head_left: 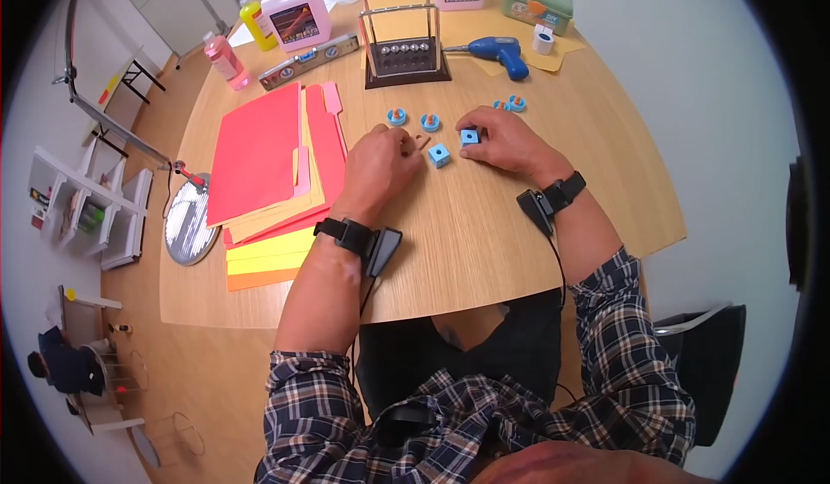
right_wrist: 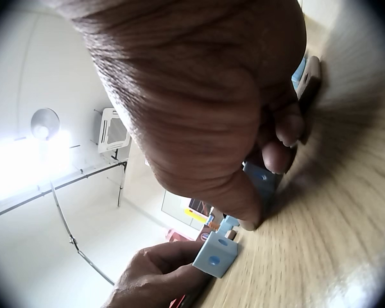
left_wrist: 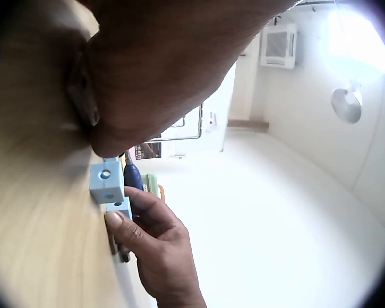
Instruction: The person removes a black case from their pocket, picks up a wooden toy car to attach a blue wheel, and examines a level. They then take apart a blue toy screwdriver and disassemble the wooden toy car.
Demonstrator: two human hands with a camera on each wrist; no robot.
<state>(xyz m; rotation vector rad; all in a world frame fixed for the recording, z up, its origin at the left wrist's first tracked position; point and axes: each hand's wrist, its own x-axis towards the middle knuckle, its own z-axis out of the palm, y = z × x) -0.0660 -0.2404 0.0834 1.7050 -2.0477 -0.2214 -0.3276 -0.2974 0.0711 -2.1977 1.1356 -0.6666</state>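
Note:
My right hand (head_left: 510, 142) pinches a light blue cube (head_left: 469, 137) with a dark round hole between thumb and forefinger, low over the table. A second blue cube (head_left: 439, 156), with round holes in its faces, sits on the wood between the two hands; the left wrist view also shows this cube (left_wrist: 107, 182) up close. Beside it, my left hand (head_left: 378, 166) has its fingers curled at a small brown strip (head_left: 423, 142), whose end pokes out by the fingertips. Much of the strip is hidden by the hand. Two round blue pieces with orange-brown centres (head_left: 430, 122) lie just beyond.
More round blue pieces (head_left: 516, 103) lie past the right hand. Red and yellow folders (head_left: 259, 155) are stacked at left. Farther back stand a Newton's cradle (head_left: 406, 56), a spirit level (head_left: 309, 62), a blue power drill (head_left: 501, 51), pink jugs (head_left: 296, 19) and a green toolbox (head_left: 538, 6).

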